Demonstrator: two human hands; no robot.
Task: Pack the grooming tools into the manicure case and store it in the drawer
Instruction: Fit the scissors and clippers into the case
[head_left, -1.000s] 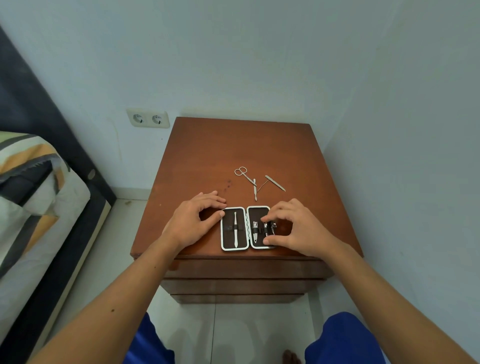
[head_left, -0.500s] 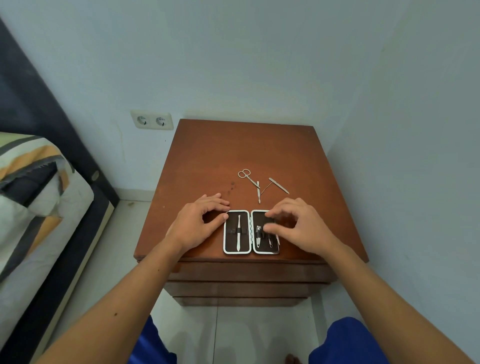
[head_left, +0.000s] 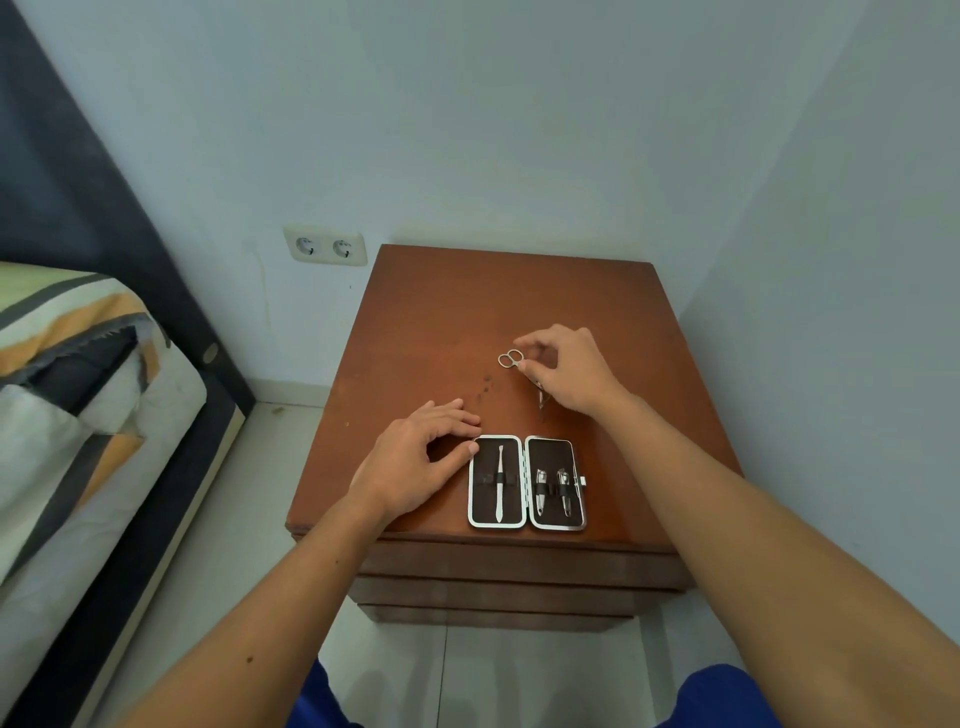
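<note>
The open manicure case (head_left: 525, 524) lies flat near the front edge of the brown nightstand (head_left: 441, 322). Its left half holds a slim metal pusher (head_left: 499, 483); the right half holds two clippers (head_left: 552, 491) under elastic bands. My left hand (head_left: 415, 462) rests on the top beside the case, thumb against its left edge. Further back, my right hand (head_left: 566, 371) pinches the small scissors (head_left: 510, 359) just behind the finger rings; the scissors lie on the wood. Part of another loose tool (head_left: 542, 401) shows under that hand.
Closed drawer fronts (head_left: 519, 566) stack below the nightstand top. Walls stand close behind and on the right. A bed with striped bedding (head_left: 78, 395) is on the left, and a double wall socket (head_left: 324, 247) sits behind. My blue-clad knees are at the bottom.
My right hand left the case's right half and reached back to the scissors. The left hand stayed by the case's left edge. The view shifted slightly.
</note>
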